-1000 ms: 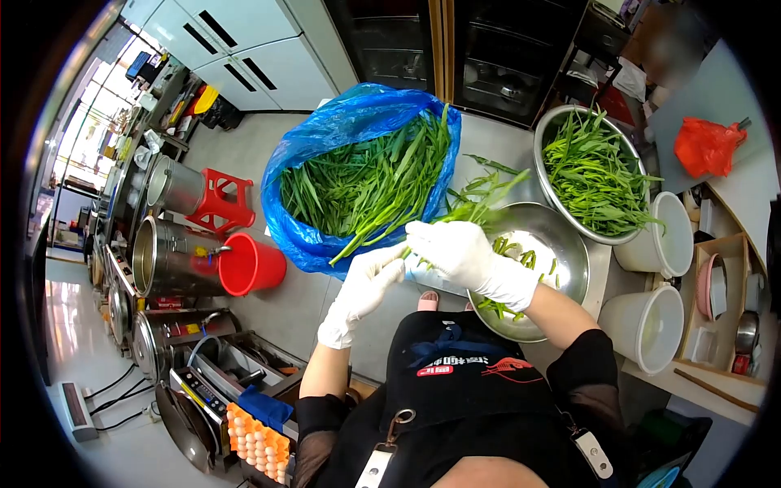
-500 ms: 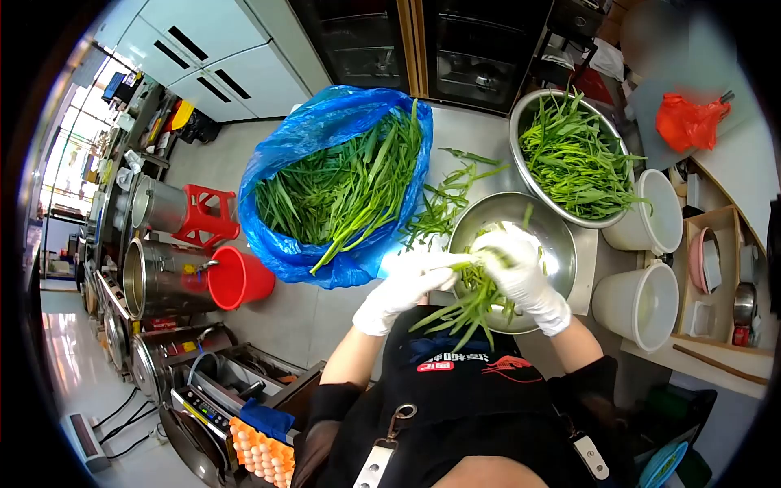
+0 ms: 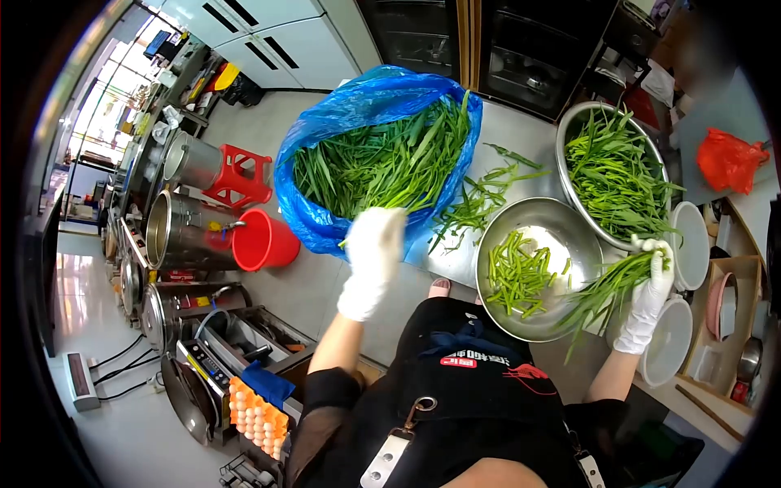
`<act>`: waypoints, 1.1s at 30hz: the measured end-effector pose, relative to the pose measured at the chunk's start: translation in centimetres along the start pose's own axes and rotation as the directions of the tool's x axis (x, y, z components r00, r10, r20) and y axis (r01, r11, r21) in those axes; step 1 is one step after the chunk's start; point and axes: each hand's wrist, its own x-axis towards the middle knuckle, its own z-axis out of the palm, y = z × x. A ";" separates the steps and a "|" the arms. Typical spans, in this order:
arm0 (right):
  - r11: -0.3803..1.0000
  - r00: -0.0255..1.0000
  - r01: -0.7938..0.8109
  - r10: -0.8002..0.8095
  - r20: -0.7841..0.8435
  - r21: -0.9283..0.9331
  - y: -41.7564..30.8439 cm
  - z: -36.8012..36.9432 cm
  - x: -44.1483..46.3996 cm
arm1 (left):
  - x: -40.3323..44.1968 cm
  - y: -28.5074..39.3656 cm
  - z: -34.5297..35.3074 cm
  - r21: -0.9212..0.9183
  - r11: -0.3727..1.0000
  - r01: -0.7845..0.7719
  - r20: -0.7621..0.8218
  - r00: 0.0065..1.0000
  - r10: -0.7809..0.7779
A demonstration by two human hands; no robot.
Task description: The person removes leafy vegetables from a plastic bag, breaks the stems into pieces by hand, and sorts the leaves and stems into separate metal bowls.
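Observation:
My white-gloved left hand [image 3: 377,248] is at the near edge of the blue plastic bag [image 3: 297,122], over the stem ends of the leafy greens [image 3: 374,163] inside. Its fingers look curled together, and whatever they grip is hidden. On the right, my gloved right hand [image 3: 653,286] is closed around a bunch of long-leaved water spinach [image 3: 606,286], whose leaves hang toward the near steel bowl [image 3: 573,244]. Short cut green stems [image 3: 518,272] lie in that bowl. Beyond it, a larger steel basin [image 3: 563,154] is heaped with leafy greens [image 3: 614,171].
Loose sprigs [image 3: 488,191] lie on the steel table [image 3: 455,264] between bag and bowl. White buckets [image 3: 669,342] stand at the right, beside a wooden shelf. To the left are a red bucket [image 3: 264,240], a red stool [image 3: 240,175], steel pots and a tray of eggs [image 3: 256,419].
My hands have parted from above the bowl. The left went to the bag; the right moved rightward with the bunch. Cut stems now show in the bowl. The whole view has shifted.

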 end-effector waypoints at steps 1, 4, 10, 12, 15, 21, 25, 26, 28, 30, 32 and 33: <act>0.996 0.997 -0.071 0.072 -0.010 0.046 0.4 1.2 -0.1 | 0.0 -1.5 -1.7 0.126 0.990 0.059 0.045 0.997 -0.065; 0.957 0.974 -0.223 0.225 0.008 0.186 1.4 5.4 0.1 | -1.2 -5.5 -4.2 0.328 0.934 0.144 0.270 0.933 -0.239; 0.872 0.918 -0.392 0.351 0.184 0.292 3.6 10.8 1.0 | -0.8 -7.2 -4.3 0.291 0.938 0.190 0.430 0.850 -0.305; 0.853 0.896 -0.436 0.380 0.231 0.287 3.7 12.1 1.0 | 0.8 -7.1 -5.3 0.159 0.901 0.404 0.457 0.779 -0.430; 0.851 0.867 -0.480 0.423 0.265 0.213 3.6 13.5 1.1 | 3.2 -7.2 -7.3 -0.135 0.694 0.708 0.602 0.615 -0.510; 0.871 0.847 -0.488 0.460 0.268 0.048 3.7 15.8 0.4 | 2.7 -7.1 -8.8 -0.418 0.473 0.775 0.616 0.625 -0.479; 0.843 0.772 -0.508 0.538 0.339 -0.180 3.7 18.5 -0.5 | 1.1 -6.0 -8.2 -0.537 0.380 0.753 0.594 0.657 -0.464; 0.836 0.749 -0.492 0.549 0.371 -0.244 3.9 19.3 -0.7 | 0.7 -5.6 -8.1 -0.542 0.377 0.751 0.583 0.659 -0.476; 0.862 0.761 -0.309 0.477 0.439 -0.401 3.1 21.7 -1.2 | 0.4 -5.5 -7.8 -0.549 0.377 0.746 0.587 0.666 -0.461; 0.916 0.764 -0.197 0.368 0.531 -0.351 4.1 23.6 -2.1 | 0.1 -5.2 -7.9 -0.573 0.333 0.749 0.605 0.661 -0.444; 0.936 0.765 -0.043 0.256 0.591 -0.349 4.4 25.0 -2.6 | -0.2 -5.1 -7.8 -0.594 0.293 0.749 0.618 0.658 -0.430; 0.937 0.746 -0.031 0.254 0.616 -0.349 4.2 25.8 -2.7 | -0.4 -5.2 -7.7 -0.605 0.274 0.748 0.622 0.658 -0.424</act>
